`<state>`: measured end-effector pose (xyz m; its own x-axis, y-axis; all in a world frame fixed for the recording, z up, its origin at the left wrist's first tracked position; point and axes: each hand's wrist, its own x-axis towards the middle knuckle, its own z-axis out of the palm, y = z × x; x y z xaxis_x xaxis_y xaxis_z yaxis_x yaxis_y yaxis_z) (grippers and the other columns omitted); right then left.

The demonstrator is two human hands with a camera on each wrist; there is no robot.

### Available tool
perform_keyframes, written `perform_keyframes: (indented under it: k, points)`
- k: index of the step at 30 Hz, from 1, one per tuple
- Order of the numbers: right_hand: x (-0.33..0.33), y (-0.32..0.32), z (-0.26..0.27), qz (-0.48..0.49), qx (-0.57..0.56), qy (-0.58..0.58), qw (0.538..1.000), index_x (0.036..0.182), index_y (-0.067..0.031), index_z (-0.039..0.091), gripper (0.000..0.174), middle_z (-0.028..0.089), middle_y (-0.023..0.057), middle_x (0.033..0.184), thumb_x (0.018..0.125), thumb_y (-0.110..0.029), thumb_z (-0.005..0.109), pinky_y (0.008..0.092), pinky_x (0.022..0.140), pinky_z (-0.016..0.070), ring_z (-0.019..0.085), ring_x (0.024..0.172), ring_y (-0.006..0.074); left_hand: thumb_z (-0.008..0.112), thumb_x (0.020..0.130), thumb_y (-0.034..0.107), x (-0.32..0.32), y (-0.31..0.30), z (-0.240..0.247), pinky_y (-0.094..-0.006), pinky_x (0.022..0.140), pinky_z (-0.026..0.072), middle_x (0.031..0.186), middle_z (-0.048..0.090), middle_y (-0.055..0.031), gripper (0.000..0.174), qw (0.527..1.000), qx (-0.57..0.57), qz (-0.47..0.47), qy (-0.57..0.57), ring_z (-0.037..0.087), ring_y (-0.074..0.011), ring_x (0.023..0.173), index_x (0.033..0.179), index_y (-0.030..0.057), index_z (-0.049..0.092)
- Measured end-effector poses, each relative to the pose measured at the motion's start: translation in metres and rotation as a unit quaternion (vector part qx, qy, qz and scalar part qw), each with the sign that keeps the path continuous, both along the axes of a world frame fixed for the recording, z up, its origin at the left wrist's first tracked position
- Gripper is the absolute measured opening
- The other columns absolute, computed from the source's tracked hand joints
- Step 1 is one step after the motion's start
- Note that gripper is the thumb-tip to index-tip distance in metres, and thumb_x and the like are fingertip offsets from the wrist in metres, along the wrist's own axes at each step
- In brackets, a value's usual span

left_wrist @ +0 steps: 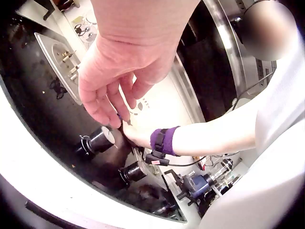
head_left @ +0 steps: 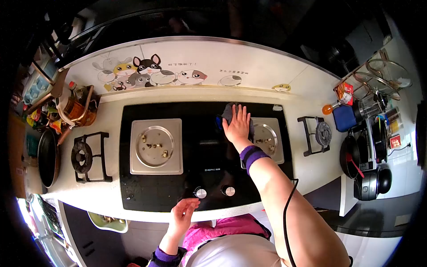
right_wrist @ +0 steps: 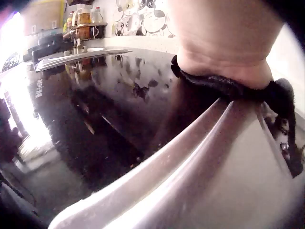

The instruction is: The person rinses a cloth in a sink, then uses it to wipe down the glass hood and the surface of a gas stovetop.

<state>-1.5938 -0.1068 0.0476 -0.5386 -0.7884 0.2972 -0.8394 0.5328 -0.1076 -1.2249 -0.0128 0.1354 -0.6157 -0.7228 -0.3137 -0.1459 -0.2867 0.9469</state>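
Note:
My right hand (head_left: 239, 127) lies with fingers straight on a dark grey cloth (head_left: 228, 111), pressing it to the black glass hob (head_left: 202, 153). The spot is beside the upper left of the right steel burner plate (head_left: 279, 135). In the right wrist view, the cloth (right_wrist: 214, 85) bunches under the heel of the hand, next to the plate's raised edge. Relaxed and loosely bent, my left hand (head_left: 181, 216) hovers at the hob's front edge near the left knob (head_left: 200, 192) and holds nothing. The left steel plate (head_left: 178, 151) carries small brass burner parts.
Pan supports with burner heads stand on the counter left (head_left: 106, 160) and right (head_left: 307, 153) of the hob. A frying pan (head_left: 48, 158) and bottle rack sit at far left. At far right are a blue-based blender (head_left: 344, 118), pans and lids. A second knob (head_left: 228, 190) stands at the front.

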Motion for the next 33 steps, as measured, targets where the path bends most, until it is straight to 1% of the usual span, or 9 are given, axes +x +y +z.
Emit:
perform_keyframes:
  k: [4,11,13,18,22,25,27,29,33]
  points:
    - [0.011,0.024,-0.003,0.0,-0.011,-0.021,1.0,0.145,0.0017,0.033,0.07,0.029,0.0245,0.15,0.091,-0.04,0.049,0.0498,0.117,0.0142,0.021,0.142,0.039,0.053,0.099,0.013,-0.007,0.004,-0.004,-0.0301,0.086,0.0527,0.1,0.07,-0.0146,0.023,1.0,0.006,-0.024,0.006,0.067,-0.0191,0.096,0.111,-0.0043,0.061]
    - [0.049,0.09,0.011,0.046,-0.045,-0.059,0.996,0.141,0.0033,0.039,0.072,0.033,0.0269,0.146,0.084,-0.036,0.058,0.0503,0.115,0.022,0.026,0.138,0.0429,0.051,0.1,0.013,-0.034,0.005,0.012,-0.0296,0.088,0.0511,0.104,0.068,-0.0116,0.023,0.994,0.008,-0.11,0.011,0.064,-0.0165,0.097,0.115,-0.0025,0.06]
    - [0.055,0.11,0.015,0.056,-0.043,-0.069,0.995,0.14,0.0037,0.039,0.073,0.035,0.0268,0.144,0.082,-0.034,0.061,0.0508,0.112,0.0265,0.031,0.134,0.0442,0.051,0.1,0.013,-0.042,0.004,0.011,-0.0291,0.087,0.0511,0.103,0.068,-0.0115,0.023,0.992,-0.003,-0.129,0.012,0.064,-0.0162,0.097,0.115,-0.0026,0.06]
    - [0.047,0.167,0.024,0.12,-0.06,-0.087,0.987,0.14,0.0011,0.041,0.073,0.041,0.0252,0.136,0.078,-0.031,0.064,0.0497,0.107,0.0337,0.04,0.124,0.0421,0.055,0.098,0.011,-0.064,0.004,0.024,-0.0268,0.083,0.0518,0.1,0.069,-0.0092,0.02,0.985,-0.035,-0.167,0.004,0.066,-0.0157,0.093,0.113,0.0,0.062]
    - [0.018,0.219,0.034,0.122,0.0,-0.1,0.988,0.141,-0.0109,0.042,0.07,0.045,0.0199,0.129,0.076,-0.027,0.064,0.0487,0.108,0.0341,0.043,0.121,0.0401,0.055,0.097,0.01,-0.072,0.007,0.026,-0.0266,0.083,0.0518,0.1,0.069,-0.0087,0.02,0.983,-0.039,-0.182,0.007,0.066,-0.0149,0.093,0.113,0.0,0.062]
    - [-0.012,0.246,0.047,0.124,0.032,-0.079,0.989,0.137,-0.0103,0.047,0.067,0.048,0.0181,0.121,0.074,-0.025,0.066,0.046,0.105,0.0366,0.046,0.116,0.0367,0.053,0.099,0.011,-0.075,0.007,0.028,-0.0282,0.085,0.0513,0.102,0.068,-0.0101,0.022,0.982,-0.044,-0.184,0.015,0.064,-0.0153,0.094,0.114,-0.0018,0.061]
    - [-0.022,0.253,0.059,0.083,0.027,-0.11,0.99,0.131,-0.0095,0.049,0.062,0.054,0.0166,0.114,0.072,-0.018,0.069,0.045,0.099,0.0409,0.051,0.106,0.0349,0.052,0.1,0.012,-0.073,0.007,0.027,-0.0291,0.086,0.0511,0.104,0.068,-0.0109,0.023,0.983,-0.044,-0.178,0.02,0.063,-0.0156,0.095,0.115,-0.0026,0.06]
    - [-0.022,0.249,0.053,0.043,-0.04,-0.154,0.986,0.133,-0.0092,0.046,0.063,0.055,0.0177,0.115,0.074,-0.014,0.068,0.0452,0.098,0.0413,0.051,0.108,0.0365,0.052,0.1,0.012,-0.07,0.008,0.025,-0.0294,0.087,0.0509,0.104,0.068,-0.0112,0.023,0.985,-0.045,-0.164,0.019,0.063,-0.0157,0.095,0.116,-0.0024,0.06]
    - [0.014,0.179,0.072,0.146,-0.183,-0.211,0.949,0.134,-0.0076,0.045,0.059,0.051,0.0202,0.127,0.079,-0.011,0.065,0.0467,0.101,0.0395,0.049,0.117,0.0383,0.052,0.1,0.013,-0.068,0.012,0.021,-0.0292,0.086,0.0509,0.104,0.068,-0.0106,0.023,0.988,-0.026,-0.153,0.009,0.063,-0.0152,0.096,0.116,-0.0017,0.061]
